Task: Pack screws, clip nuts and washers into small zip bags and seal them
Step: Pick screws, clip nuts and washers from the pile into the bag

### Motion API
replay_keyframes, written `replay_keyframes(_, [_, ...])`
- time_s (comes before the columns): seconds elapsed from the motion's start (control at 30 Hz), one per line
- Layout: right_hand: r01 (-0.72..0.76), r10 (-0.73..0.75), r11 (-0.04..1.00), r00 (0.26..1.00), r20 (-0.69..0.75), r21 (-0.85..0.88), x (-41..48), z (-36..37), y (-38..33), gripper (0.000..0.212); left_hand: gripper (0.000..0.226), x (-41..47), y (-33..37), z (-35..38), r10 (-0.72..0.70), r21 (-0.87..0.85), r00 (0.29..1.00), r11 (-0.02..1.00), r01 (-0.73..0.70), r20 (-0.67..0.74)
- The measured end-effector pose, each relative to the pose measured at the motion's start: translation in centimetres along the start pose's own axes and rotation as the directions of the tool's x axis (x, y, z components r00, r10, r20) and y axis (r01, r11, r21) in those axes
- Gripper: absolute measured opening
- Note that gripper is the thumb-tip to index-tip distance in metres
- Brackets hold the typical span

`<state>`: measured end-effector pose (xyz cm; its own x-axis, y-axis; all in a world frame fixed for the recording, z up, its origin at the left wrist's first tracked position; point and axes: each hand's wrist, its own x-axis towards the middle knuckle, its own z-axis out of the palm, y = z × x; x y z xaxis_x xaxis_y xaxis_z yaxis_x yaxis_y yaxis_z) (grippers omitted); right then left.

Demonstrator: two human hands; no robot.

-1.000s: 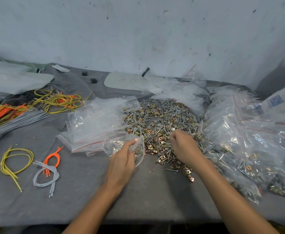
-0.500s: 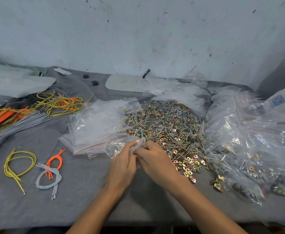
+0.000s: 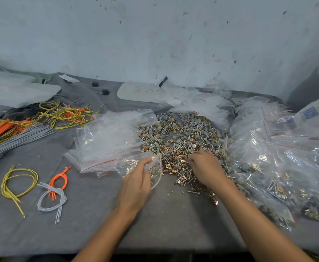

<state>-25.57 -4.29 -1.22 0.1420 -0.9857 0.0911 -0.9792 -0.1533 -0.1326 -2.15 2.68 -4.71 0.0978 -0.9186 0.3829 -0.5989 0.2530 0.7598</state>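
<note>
Left hand (image 3: pixel 136 183) pinches a small zip bag (image 3: pixel 130 165) at centre frame, its mouth gaping. Right hand (image 3: pixel 206 169) digs curled fingers into the hardware pile (image 3: pixel 179 137) beside it; can't tell what it's caught.

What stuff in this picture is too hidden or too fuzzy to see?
Head view only:
- What, if anything, the right hand holds in the hardware pile: its own fingers cover it.
- How many pieces are in the zip bag held by the left hand: crinkled plastic blurs them.
- Writing on the white card: too faint.
- Filled bags: cut off by the right edge.
</note>
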Motion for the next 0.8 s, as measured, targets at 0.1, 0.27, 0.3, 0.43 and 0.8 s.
replay_keyframes(0.1, [-0.003, 0.004, 1.0, 1.0, -0.021, 0.026, -0.2, 0.2, 0.1, 0.019, 0.036, 0.0, 0.0, 0.0, -0.004, -0.01, 1.0, 1.0, 0.004, 0.002])
replay_keyframes(0.27, [0.024, -0.002, 0.976, 0.995, -0.103, 0.216, -2.1, -1.2, -1.0, 0.009, 0.036, 0.0, -0.1, 0.2, 0.001, -0.004, 1.0, 1.0, -0.001, -0.003])
replay_keyframes(0.3, [0.053, -0.02, 0.954, 0.993, -0.115, 0.294, -2.8, -1.6, -1.7, 0.009, 0.036, 0.0, -0.1, 0.2, 0.001, -0.002, 1.0, 1.0, -0.001, -0.004])
replay_keyframes(0.43, [0.205, -0.152, 0.861, 0.977, -0.148, 0.465, -5.9, -2.5, -5.6, 0.009, 0.038, 0.0, -0.2, 0.3, -0.007, -0.005, 1.0, 1.0, 0.006, -0.006])
replay_keyframes(0.8, [0.345, -0.323, 0.895, 0.938, -0.124, 0.283, -5.6, -0.7, -10.9, 0.011, 0.041, -0.1, -0.1, 0.0, 0.029, -0.01, 0.999, 1.0, -0.029, 0.024])
